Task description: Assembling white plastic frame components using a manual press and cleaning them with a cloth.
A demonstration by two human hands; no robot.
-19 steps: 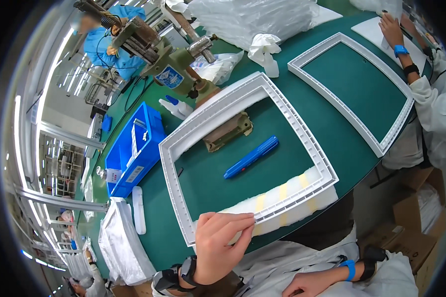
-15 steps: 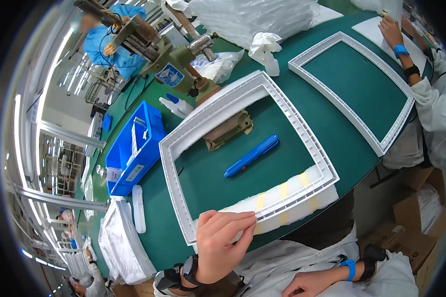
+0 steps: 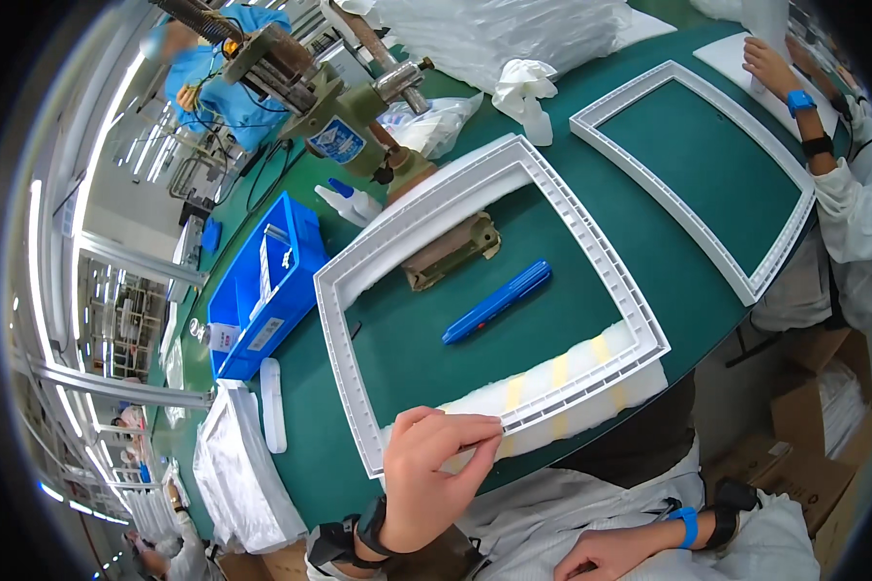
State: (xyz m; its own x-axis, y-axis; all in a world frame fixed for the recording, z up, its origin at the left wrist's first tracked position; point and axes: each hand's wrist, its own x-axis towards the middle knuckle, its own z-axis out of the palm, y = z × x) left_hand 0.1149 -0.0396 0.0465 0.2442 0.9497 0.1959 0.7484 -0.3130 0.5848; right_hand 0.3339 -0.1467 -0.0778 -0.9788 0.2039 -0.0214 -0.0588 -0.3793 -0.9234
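A white rectangular plastic frame (image 3: 591, 230) lies on the green table, its near side resting on a strip of white foam (image 3: 639, 380) with yellow tape bands. At the near edge of this frame, my left hand (image 3: 438, 467) pinches the rim between thumb and fingertips. Inside the opening lie a blue marker pen (image 3: 497, 302) and the green metal base (image 3: 452, 252) of a press. My right hand (image 3: 601, 554) is low over my lap, apart from the frame, with its fingers bent and partly cut off by the lower edge.
The green press (image 3: 344, 126) stands behind the frame. Left are a blue bin (image 3: 305, 254), white bottles (image 3: 356, 205) and plastic-wrapped parts (image 3: 237, 470). A second white frame (image 3: 688, 221) lies right, near another person's hand (image 3: 768, 68). Cardboard boxes (image 3: 794, 474) stand below the table's right edge.
The whole view has shifted slightly. My left hand keeps its pinch on the frame's near edge, and my right hand stays low. The other person's hand at the upper right has moved a little.
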